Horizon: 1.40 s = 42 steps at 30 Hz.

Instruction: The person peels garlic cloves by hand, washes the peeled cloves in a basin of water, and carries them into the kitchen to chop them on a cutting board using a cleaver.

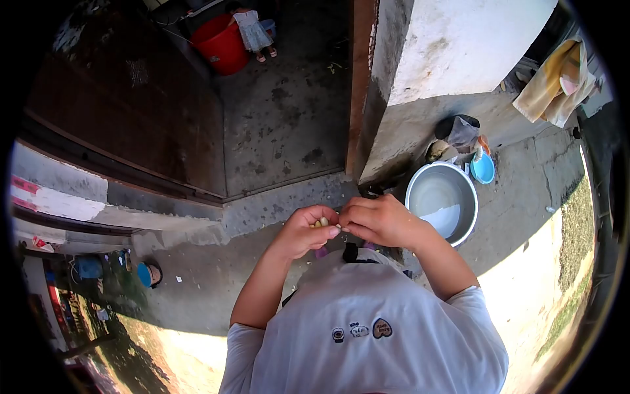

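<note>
Both hands meet in front of the chest, over the concrete ground. My left hand [307, 230] is curled round several small pale pieces [321, 223], which look like garlic cloves or nuts. My right hand [379, 220] touches it from the right, thumb and fingers pinched together at the left fingertips. Between the fingertips is a small pale bit [339, 227], too small to make out clearly. Below the hands are the white shirt front and a glimpse of pink footwear.
A large metal basin [470, 209] holding water stands at the right, beside a small blue basin [483, 169]. Through the doorway, a small person [252, 29] stands by a red tub [220, 44]. A blue-topped bucket [149, 274] is at the left; a cloth [553, 85] hangs upper right.
</note>
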### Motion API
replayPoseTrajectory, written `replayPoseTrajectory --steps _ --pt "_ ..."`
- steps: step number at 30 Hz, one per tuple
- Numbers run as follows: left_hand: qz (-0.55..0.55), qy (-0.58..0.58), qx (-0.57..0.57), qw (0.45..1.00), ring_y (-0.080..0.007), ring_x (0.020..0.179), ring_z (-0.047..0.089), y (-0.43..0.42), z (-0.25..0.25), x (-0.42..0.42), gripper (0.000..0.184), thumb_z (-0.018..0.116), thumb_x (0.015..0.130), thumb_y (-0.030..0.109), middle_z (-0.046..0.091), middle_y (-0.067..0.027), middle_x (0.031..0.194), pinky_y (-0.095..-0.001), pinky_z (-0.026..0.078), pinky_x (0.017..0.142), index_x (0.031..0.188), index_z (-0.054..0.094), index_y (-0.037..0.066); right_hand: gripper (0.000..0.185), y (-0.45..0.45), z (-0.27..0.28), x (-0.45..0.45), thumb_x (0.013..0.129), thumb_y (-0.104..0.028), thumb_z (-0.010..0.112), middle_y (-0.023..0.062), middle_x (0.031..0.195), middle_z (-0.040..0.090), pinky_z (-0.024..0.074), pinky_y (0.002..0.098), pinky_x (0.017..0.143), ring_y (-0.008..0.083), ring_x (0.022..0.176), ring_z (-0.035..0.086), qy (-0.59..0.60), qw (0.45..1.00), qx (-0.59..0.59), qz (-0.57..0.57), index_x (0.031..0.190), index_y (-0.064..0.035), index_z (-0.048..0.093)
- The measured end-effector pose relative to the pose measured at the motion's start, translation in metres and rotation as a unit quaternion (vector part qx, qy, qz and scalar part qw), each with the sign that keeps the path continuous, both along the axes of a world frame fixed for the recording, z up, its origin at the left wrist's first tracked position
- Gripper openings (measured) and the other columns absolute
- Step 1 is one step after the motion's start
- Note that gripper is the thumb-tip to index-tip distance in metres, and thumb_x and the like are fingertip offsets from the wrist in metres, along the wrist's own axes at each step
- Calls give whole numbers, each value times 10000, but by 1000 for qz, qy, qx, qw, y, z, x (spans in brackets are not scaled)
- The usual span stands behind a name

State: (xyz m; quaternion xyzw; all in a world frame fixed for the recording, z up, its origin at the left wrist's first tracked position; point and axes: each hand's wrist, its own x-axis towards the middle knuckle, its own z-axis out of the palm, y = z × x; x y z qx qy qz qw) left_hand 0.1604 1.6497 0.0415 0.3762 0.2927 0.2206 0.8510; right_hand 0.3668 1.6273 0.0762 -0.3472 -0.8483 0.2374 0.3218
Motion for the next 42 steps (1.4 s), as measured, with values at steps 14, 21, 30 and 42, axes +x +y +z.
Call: replayPoseTrajectory --steps 14,21,30,42 --pt "57 -171 -93 979 -20 439 274 -3 -6 2 160 448 868 120 470 -30 754 -150 206 354 991 473 22 151 -7 -7 -7 712 -38 573 59 797 517 429 296 487 206 582 532 90 992 -89 -29 806 -66 459" --pt "68 -200 -130 969 -28 436 273 -3 -3 3 183 385 892 157 466 -44 728 -154 210 348 1015 460 45 445 -2 -6 -8 691 43 553 98 904 495 458 276 580 185 679 561 113 973 -89 -182 1119 -67 502" --pt "128 -129 -145 973 -43 434 295 -4 -9 12 192 415 894 214 484 -60 720 -173 225 359 804 481 58 688 3 -20 -16 865 -578 228 75 1001 479 363 239 628 124 712 485 489 707 -507 -57 1342 -83 188" --pt "129 316 585 736 -149 626 595 -19 6 42 172 591 773 88 611 -96 748 -258 462 553 934 580 32 736 0 -28 -22 837 -628 209 113 1179 402 376 315 816 177 941 457 425 766 -478 -68 1384 -176 13"
